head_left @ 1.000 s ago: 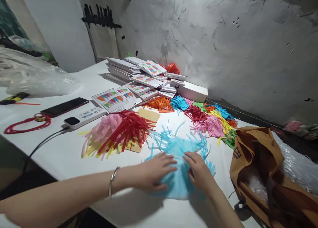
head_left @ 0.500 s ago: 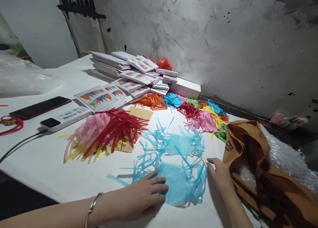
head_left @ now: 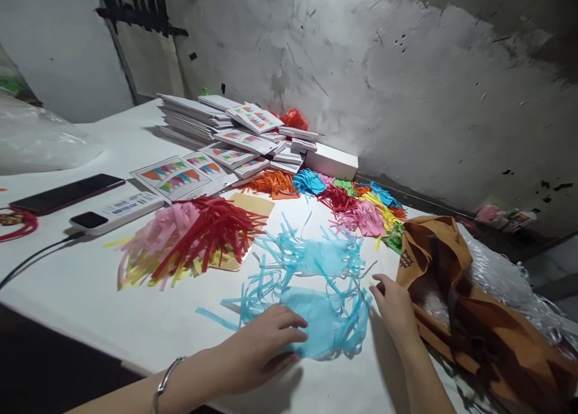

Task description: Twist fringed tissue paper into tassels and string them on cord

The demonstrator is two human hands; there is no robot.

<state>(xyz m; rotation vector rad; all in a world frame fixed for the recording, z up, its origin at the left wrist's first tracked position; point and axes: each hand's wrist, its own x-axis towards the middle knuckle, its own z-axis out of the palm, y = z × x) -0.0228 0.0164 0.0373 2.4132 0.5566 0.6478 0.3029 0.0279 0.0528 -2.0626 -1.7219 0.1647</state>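
Two light blue fringed tissue-paper pieces lie on the white table, one behind the other: a nearer piece (head_left: 311,318) and a farther piece (head_left: 327,257). Their cut strips spread out to both sides. My left hand (head_left: 266,342), with a silver bangle at the wrist, is open over the left edge of the nearer piece, fingers stretched onto it. Beside the right-hand strips, my right hand (head_left: 392,302) has thumb and forefinger drawn close together. A small pale bit shows at these fingertips, too small to name.
Red, pink and yellow fringed tissue (head_left: 194,239) lies left on brown paper. More coloured tassels (head_left: 356,206) line the back, beside stacked printed packets (head_left: 235,137) and a white box (head_left: 332,160). A phone (head_left: 67,192) and white charging device (head_left: 117,212) lie left; a brown bag (head_left: 433,257) stands right.
My right hand has lifted slightly away from the blue strips, and its thumb and forefinger have drawn in. My left hand stays at the nearer piece, its knuckles raised. The view has shifted slightly.
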